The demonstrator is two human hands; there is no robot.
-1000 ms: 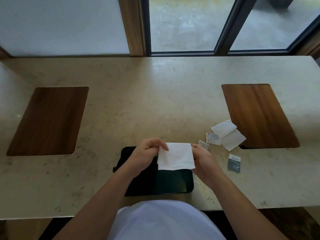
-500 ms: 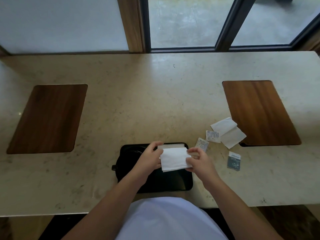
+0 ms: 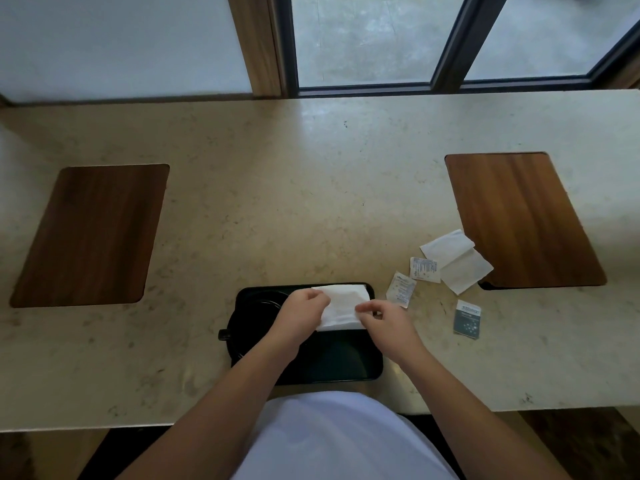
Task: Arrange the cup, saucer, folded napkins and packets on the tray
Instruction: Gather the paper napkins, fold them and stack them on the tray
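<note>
Both hands on a napkin over the tray

The left hand (image 3: 300, 315) and right hand (image 3: 388, 322) each pinch a side of the white napkin (image 3: 343, 306), held between them on the black tray (image 3: 346, 362); three packets (image 3: 401, 289) lie beyond the right hand.

A black rectangular tray (image 3: 346, 362) lay at the table's near edge. A white folded napkin (image 3: 343, 306) sat flat over its far right portion, pinched at either side. A dark round saucer (image 3: 249, 317) occupied the tray's left end. A second white napkin (image 3: 457, 259), partly unfolded, lay to the right. Two white packets (image 3: 401, 289) (image 3: 424, 269) and one dark packet (image 3: 467, 319) lay near it, off the tray.
</note>
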